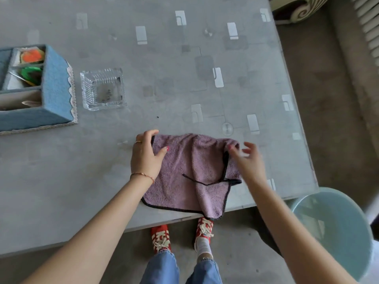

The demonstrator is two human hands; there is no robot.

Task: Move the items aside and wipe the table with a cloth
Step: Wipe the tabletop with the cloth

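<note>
Head view: left hand (146, 155) pressed flat, unclenched, on purple terry cloth (190, 173); right hand (249, 160) blurred, grip unclear. Grey patterned bench (184, 78) seemingly awaited wiping; folding likely first.

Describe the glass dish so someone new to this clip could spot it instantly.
On the grey table, look left to the blue fabric organiser box. The glass dish stands just right of it, apart from it: square, clear, ribbed, with dark specks inside, the only transparent item.

A purple terry cloth (190, 173) with dark edging lies rumpled at the grey worktop's (61, 181) near edge, one corner hanging over, while the blue organiser box (55, 87) and glass dish (103, 89) sit far left.
</note>
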